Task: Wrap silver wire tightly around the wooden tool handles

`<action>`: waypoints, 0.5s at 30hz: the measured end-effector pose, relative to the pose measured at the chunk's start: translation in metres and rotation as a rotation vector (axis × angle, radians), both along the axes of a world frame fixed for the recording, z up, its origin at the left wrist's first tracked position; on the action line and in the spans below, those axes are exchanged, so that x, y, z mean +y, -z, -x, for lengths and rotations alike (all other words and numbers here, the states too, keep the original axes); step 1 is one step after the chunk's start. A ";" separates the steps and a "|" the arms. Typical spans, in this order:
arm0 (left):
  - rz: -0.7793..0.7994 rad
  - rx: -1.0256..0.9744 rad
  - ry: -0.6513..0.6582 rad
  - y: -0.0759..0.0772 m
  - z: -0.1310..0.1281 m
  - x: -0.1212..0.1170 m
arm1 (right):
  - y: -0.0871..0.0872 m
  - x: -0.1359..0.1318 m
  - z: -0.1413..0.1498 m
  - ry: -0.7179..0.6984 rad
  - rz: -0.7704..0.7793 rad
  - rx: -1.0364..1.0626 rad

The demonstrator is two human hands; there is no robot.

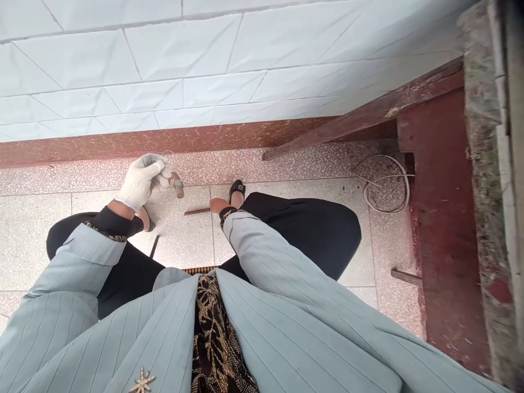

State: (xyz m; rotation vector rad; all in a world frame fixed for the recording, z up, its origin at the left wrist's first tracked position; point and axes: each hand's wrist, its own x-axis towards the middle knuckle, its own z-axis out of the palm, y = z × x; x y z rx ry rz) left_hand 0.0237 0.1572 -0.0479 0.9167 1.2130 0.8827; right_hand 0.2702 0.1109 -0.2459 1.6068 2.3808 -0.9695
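Observation:
My left hand (145, 177), in a white knitted glove, is closed with thumb and fingers pinched together. A short brown, rusty-looking piece with a greyish band (178, 186) juts from its fingertips; I cannot make out its kind. A thin pale wire loop (168, 156) curls up beside the same fingers. Lower and to the right, my bare right hand (220, 206) is closed near my shoe. A thin flat brown strip (197, 211) extends leftward from its fingers, low over the floor. The finger grip on that strip is partly hidden.
A white tiled wall (213, 49) with a red-brown base runs ahead. A wooden bar (327, 131) slants along it. At right, a coiled pale cable (405, 191) lies beside a red wooden panel (446, 229). A dark thin stick (154, 246) shows between my legs.

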 end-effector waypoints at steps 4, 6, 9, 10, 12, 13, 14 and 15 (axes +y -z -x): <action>0.005 0.008 -0.031 -0.004 0.001 -0.003 | 0.036 -0.009 0.000 0.050 0.295 -0.293; 0.020 0.017 -0.035 -0.008 0.000 -0.005 | 0.050 -0.011 -0.003 0.022 0.329 -0.348; 0.051 0.032 -0.042 -0.012 -0.002 -0.009 | 0.068 -0.014 -0.008 -0.024 0.349 -0.391; 0.062 0.033 -0.044 -0.014 -0.003 -0.010 | 0.074 -0.014 -0.009 -0.035 0.346 -0.399; 0.082 0.034 -0.051 -0.016 -0.005 -0.011 | 0.085 -0.014 -0.008 -0.055 0.342 -0.399; 0.092 0.040 -0.053 -0.017 -0.005 -0.012 | 0.090 -0.014 -0.008 -0.062 0.341 -0.395; 0.101 0.050 -0.056 -0.018 -0.005 -0.012 | 0.095 -0.014 -0.007 -0.067 0.342 -0.388; 0.110 0.065 -0.057 -0.019 -0.005 -0.013 | 0.100 -0.015 -0.007 -0.071 0.344 -0.377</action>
